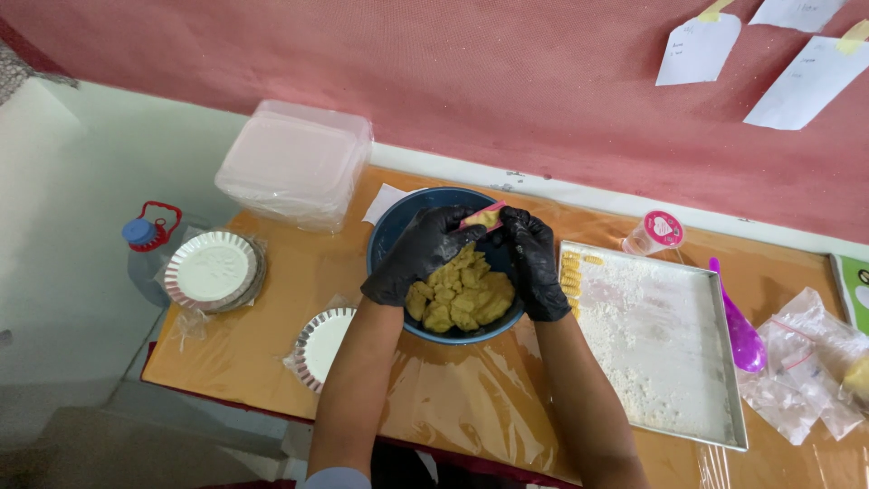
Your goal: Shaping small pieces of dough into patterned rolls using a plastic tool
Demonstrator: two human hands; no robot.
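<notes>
Both sets of fingers are closed on a small pink mould (482,217) packed with yellow dough, held above the far rim of the bowl (389,237). The left hand (418,254) grips the mould's near end; the right hand (534,263) pinches its far end, fingers curled tight. Both hands wear black gloves. Directly beneath them the blue bowl holds a lumpy mass of dough (460,297) — it fills the near half of the bowl. Just right of the bowl lies a metal tray (724,362) dusted with flour; a short column of shaped dough pieces (571,272) sits along its left edge, near the right hand. Beyond the tray stand a small pink-lidded cup (654,233) and a purple spoon (740,330), with clear bags (806,371) at the far right. Left of the bowl are two stacks of foil plates (213,270) and (321,346), the second just beside the left forearm. A stack of clear boxes (297,163) rests at the far left corner of the desk (272,362), which is covered with clear film — a water bottle (145,249) stands off its left edge.
</notes>
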